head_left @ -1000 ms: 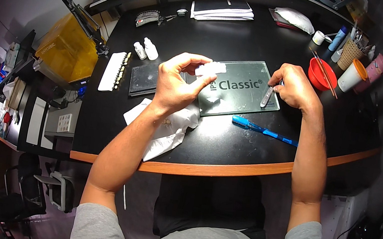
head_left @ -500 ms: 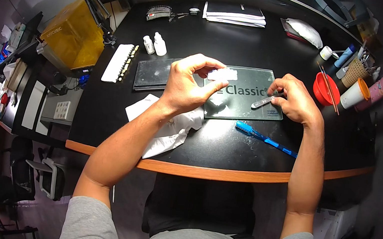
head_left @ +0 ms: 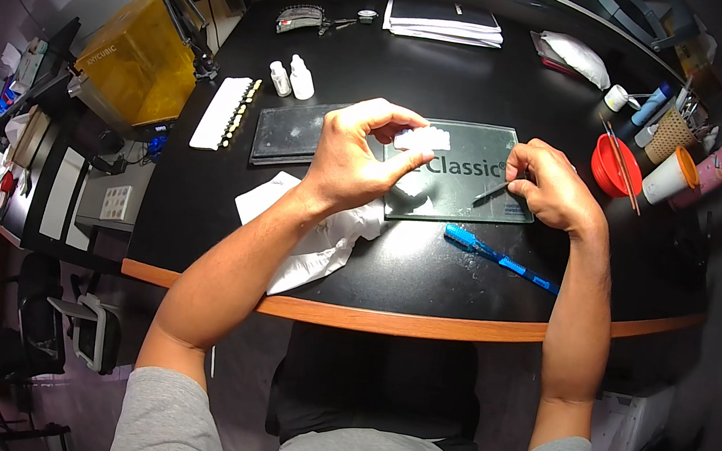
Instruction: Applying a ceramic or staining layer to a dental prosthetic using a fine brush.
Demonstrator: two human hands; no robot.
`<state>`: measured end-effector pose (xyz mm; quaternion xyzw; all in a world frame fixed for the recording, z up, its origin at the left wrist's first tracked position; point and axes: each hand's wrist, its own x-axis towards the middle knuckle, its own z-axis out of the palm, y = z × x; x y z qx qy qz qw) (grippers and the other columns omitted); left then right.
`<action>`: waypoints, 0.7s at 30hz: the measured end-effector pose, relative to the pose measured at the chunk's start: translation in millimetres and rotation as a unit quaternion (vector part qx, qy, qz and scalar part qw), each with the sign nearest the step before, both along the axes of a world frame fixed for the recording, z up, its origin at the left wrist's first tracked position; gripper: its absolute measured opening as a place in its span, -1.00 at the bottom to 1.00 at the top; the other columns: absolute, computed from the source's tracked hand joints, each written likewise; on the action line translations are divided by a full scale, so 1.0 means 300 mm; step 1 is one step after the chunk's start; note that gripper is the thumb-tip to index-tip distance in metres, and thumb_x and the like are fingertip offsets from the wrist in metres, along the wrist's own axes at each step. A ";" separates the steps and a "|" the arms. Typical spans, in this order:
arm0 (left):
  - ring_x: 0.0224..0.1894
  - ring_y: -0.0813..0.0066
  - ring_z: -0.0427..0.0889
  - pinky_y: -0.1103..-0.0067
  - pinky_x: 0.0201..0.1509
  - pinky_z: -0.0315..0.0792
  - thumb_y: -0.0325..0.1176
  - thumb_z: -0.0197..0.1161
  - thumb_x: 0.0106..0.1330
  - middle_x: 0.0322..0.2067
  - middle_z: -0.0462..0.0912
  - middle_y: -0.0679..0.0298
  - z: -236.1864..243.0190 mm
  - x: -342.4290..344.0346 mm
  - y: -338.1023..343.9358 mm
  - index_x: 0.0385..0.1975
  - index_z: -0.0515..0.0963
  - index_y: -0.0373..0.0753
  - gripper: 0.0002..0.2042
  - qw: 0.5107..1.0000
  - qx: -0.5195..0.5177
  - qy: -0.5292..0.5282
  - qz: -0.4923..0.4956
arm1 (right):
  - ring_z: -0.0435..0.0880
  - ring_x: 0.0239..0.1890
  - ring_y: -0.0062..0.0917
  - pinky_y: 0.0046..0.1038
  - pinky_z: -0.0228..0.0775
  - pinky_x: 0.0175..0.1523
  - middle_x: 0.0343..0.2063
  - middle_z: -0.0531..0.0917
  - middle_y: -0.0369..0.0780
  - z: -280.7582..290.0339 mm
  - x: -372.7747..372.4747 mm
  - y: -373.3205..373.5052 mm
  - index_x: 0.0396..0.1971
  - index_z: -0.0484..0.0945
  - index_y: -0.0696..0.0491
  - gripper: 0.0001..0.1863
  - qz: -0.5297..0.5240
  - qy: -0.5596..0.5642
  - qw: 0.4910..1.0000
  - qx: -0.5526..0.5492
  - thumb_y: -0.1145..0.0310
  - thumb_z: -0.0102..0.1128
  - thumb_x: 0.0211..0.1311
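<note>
My left hand point(head_left: 360, 144) pinches a small white piece with a bumpy edge, like a dental model point(head_left: 423, 139), between thumb and fingers. It is held up over the left part of a glass slab point(head_left: 450, 204) with dark lettering. At the slab's right side, my right hand point(head_left: 558, 190) grips a short, thin metal blade point(head_left: 489, 192) by one end. Its free end points down and left, apart from the white piece. A blue toothbrush point(head_left: 499, 258) lies just in front of the slab. Crumpled white tissue point(head_left: 320, 243) rests under my left forearm.
Left of the slab are a dark flat plate point(head_left: 285, 138), two white bottles point(head_left: 300, 80) and a white holder with tooth-coloured tabs point(head_left: 221, 114). On the right stand a red bowl point(head_left: 614, 170) with brushes across it, a white cup point(head_left: 670, 177) and a tool holder point(head_left: 669, 134).
The metal blade has turned in my right fingers, from its flat face showing to a thin, dark edge. My left hand and the white piece stay nearly in place.
</note>
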<state>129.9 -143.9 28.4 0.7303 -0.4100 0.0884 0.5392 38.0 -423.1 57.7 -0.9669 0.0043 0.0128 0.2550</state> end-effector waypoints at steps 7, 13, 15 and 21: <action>-0.28 0.64 0.67 0.66 -0.13 0.54 -0.42 0.58 0.17 -0.30 0.77 0.32 0.000 -0.006 -0.001 -0.14 0.75 -0.21 -0.74 1.000 -0.002 0.004 0.003 | 0.48 -0.38 -0.52 -0.38 0.39 -0.22 -0.36 0.55 -0.23 -0.027 0.014 0.001 -0.40 0.47 0.19 -0.83 0.047 -0.060 0.997 0.027 0.66 0.34 0.17; -0.28 0.64 0.66 0.65 -0.13 0.53 -0.41 0.58 0.16 -0.31 0.77 0.32 0.000 -0.007 -0.002 -0.14 0.76 -0.22 -0.74 1.000 -0.001 -0.007 0.005 | 0.51 -0.36 -0.49 -0.39 0.43 -0.18 -0.37 0.55 -0.20 -0.040 0.016 0.004 -0.28 0.61 0.24 -0.90 0.023 -0.055 0.998 0.033 0.66 0.30 0.21; -0.28 0.64 0.66 0.65 -0.13 0.53 -0.41 0.58 0.16 -0.31 0.77 0.32 0.000 -0.007 0.000 -0.14 0.75 -0.22 -0.74 1.000 -0.006 -0.006 0.004 | 0.53 -0.34 -0.48 -0.39 0.44 -0.17 -0.37 0.54 -0.20 -0.042 0.023 -0.002 -0.24 0.63 0.23 -0.88 0.019 -0.057 0.998 0.014 0.67 0.29 0.22; -0.28 0.63 0.67 0.64 -0.12 0.53 -0.42 0.58 0.16 -0.30 0.77 0.31 0.003 -0.007 -0.002 -0.14 0.75 -0.22 -0.74 1.000 -0.002 -0.003 0.006 | 0.61 -0.28 -0.45 -0.41 0.47 -0.14 -0.34 0.56 -0.20 -0.040 0.035 -0.002 -0.23 0.61 0.18 -0.92 0.022 -0.184 0.983 0.005 0.61 0.16 0.34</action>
